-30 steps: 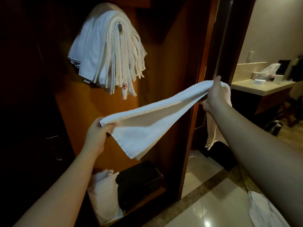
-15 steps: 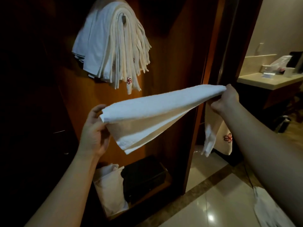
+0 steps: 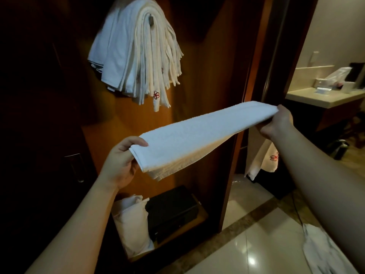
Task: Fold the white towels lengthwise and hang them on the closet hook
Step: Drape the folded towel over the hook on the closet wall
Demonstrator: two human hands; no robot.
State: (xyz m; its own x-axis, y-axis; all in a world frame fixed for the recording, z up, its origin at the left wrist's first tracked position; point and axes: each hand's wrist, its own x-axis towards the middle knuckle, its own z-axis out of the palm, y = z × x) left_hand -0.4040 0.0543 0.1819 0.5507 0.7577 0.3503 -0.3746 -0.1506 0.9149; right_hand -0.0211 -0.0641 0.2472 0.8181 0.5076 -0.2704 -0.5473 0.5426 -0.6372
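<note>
Two hands stretch one white towel [image 3: 201, 135] across the frame's centre, folded into a long band: the left hand [image 3: 120, 161] grips its near end, the right hand [image 3: 276, 123] pinches the far end. A red flower emblem [image 3: 274, 157], without readable writing, marks the tail hanging below the right hand. More folded towels [image 3: 134, 52] drape over the closet hook [image 3: 151, 19] at upper left.

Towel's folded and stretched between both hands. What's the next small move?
Probably lift it toward the hook: the towel hangs folded lengthwise between the left hand and right hand, below the hung towels.
</note>
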